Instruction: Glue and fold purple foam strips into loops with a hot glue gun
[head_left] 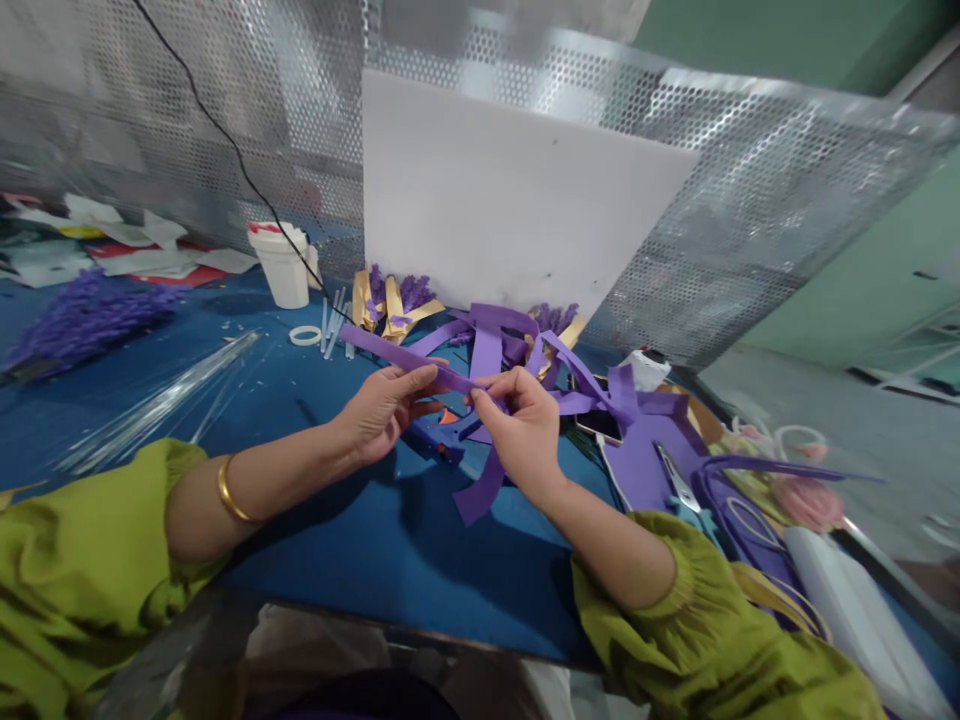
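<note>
A long purple strip (382, 348), which looks like felt or foam sheet, is stretched between both hands above the blue table. My left hand (386, 410) pinches it between thumb and fingers, and its free end reaches up to the left. Close by on the right, my right hand (521, 425) pinches the same strip with thumb and forefinger. A loose purple tail (482, 492) hangs below, near the right hand. Under the hands lies a blue glue gun (435, 440) with an orange part, partly hidden. More curled purple strips (487, 345) are heaped just behind.
Behind stands a white board (510, 190) against perforated metal. Glue sticks (334, 325), a tape roll (305, 335) and a white cup (283, 265) lie left of centre. Purple flowers (82, 320) are far left. Scissors (682, 490) rest on purple sheet (637, 465) at right.
</note>
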